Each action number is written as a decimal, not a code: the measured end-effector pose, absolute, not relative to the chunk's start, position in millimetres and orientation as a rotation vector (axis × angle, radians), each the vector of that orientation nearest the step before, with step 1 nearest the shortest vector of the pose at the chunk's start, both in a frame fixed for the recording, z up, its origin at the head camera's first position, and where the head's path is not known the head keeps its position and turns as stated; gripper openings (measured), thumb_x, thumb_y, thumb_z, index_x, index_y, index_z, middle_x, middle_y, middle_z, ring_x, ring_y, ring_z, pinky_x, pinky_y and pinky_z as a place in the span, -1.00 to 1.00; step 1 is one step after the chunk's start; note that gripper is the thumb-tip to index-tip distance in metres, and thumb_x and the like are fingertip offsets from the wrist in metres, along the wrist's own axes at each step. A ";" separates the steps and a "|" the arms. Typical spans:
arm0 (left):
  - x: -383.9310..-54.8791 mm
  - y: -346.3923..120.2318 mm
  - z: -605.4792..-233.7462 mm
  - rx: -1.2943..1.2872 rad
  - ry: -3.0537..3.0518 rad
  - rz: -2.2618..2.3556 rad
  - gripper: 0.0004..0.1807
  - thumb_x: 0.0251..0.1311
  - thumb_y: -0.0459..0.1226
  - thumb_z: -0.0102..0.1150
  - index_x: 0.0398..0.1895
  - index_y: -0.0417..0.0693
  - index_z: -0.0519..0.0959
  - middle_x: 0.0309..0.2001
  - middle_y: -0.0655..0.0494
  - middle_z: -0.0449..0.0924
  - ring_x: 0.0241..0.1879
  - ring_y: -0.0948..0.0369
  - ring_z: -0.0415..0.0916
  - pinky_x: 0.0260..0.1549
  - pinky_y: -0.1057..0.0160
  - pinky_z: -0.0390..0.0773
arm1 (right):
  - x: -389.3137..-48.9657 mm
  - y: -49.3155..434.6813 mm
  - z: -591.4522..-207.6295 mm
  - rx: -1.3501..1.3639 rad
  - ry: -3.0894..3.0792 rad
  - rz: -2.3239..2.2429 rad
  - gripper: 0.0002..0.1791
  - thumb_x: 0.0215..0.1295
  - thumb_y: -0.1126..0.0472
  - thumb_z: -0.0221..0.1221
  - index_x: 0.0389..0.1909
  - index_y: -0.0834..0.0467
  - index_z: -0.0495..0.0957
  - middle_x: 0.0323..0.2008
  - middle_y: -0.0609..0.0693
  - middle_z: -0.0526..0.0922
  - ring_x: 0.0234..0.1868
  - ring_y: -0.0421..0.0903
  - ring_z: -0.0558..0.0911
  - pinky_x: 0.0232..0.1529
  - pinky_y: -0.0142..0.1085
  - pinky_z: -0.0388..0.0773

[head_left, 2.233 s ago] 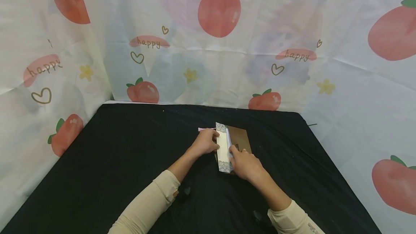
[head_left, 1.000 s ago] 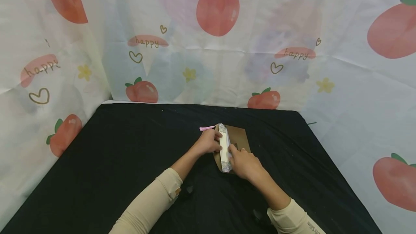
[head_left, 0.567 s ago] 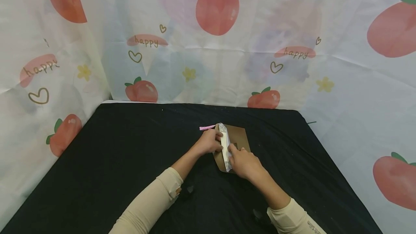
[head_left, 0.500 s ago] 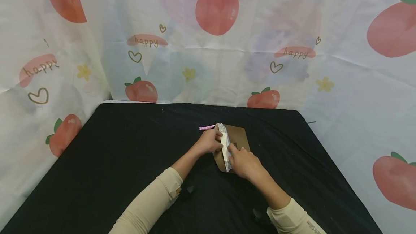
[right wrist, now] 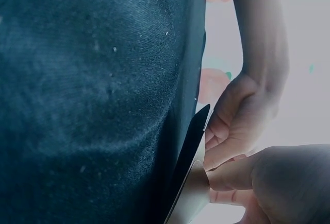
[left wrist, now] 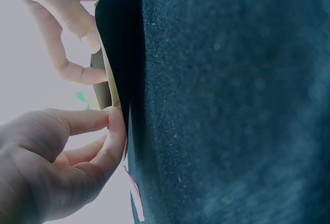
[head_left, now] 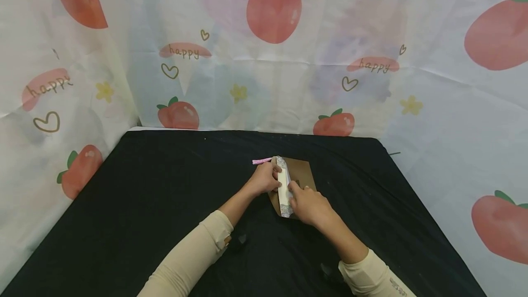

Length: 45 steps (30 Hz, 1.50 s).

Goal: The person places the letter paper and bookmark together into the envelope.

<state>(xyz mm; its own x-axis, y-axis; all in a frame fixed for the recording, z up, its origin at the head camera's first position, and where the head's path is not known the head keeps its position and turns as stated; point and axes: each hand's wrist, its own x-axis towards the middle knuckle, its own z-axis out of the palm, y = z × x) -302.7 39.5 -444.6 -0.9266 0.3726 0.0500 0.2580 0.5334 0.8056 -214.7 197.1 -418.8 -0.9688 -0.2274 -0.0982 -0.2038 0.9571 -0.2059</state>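
Note:
In the head view a flat brown paper envelope (head_left: 302, 171) lies mid-table, a dark print partly showing on it. A cream card (head_left: 283, 196) with grey lace patterning at both ends shows as a narrow strip between its two brown parts. My left hand (head_left: 261, 180) pinches the card's left side between thumb and finger. From the right, my right hand (head_left: 310, 205) grips the envelope's near part, its forefinger right at the card's edge. A pink tassel (head_left: 261, 161) sticks out left behind my left hand. The left wrist view shows both hands' fingertips along the brown edge.
Black cloth (head_left: 165, 196) covers the table. A white fabric backdrop (head_left: 272, 77) with printed peaches and hearts stands behind and at the sides. Small dark objects (head_left: 242, 239) lie near my forearms.
The cream strip has narrowed from its width about two seconds ago, exposing brown paper on its left; it looks slightly wider again in the last half second. Both hands stay nearly in place.

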 end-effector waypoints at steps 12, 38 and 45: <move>-303.1 39.4 -444.7 0.580 2.621 1.347 -0.59 0.11 -0.57 0.40 0.07 -0.47 0.60 -0.24 -0.13 0.65 -0.36 0.18 0.56 -0.42 0.35 0.59 | -215.1 198.0 -420.7 -0.342 2.986 -0.294 -0.72 0.54 0.15 0.12 0.18 0.10 0.47 -0.29 0.18 0.56 -0.39 0.06 0.55 -0.49 -0.02 0.49; -308.0 47.5 -451.1 0.533 2.582 1.372 -0.54 0.07 -0.54 0.47 0.09 -0.37 0.61 -0.20 -0.08 0.70 -0.24 0.13 0.64 -0.30 0.31 0.64 | -213.5 197.6 -414.1 -0.373 2.975 -0.310 -0.73 0.54 0.17 0.12 0.17 0.10 0.46 -0.32 0.17 0.55 -0.40 0.06 0.54 -0.51 -0.04 0.49; -307.8 48.1 -450.4 0.537 2.586 1.356 -0.54 0.07 -0.52 0.47 0.09 -0.36 0.61 -0.21 -0.05 0.72 -0.25 0.16 0.61 -0.29 0.31 0.62 | -213.5 198.1 -414.6 -0.371 2.965 -0.318 -0.72 0.55 0.17 0.12 0.18 0.10 0.45 -0.31 0.16 0.55 -0.39 0.05 0.53 -0.50 -0.05 0.48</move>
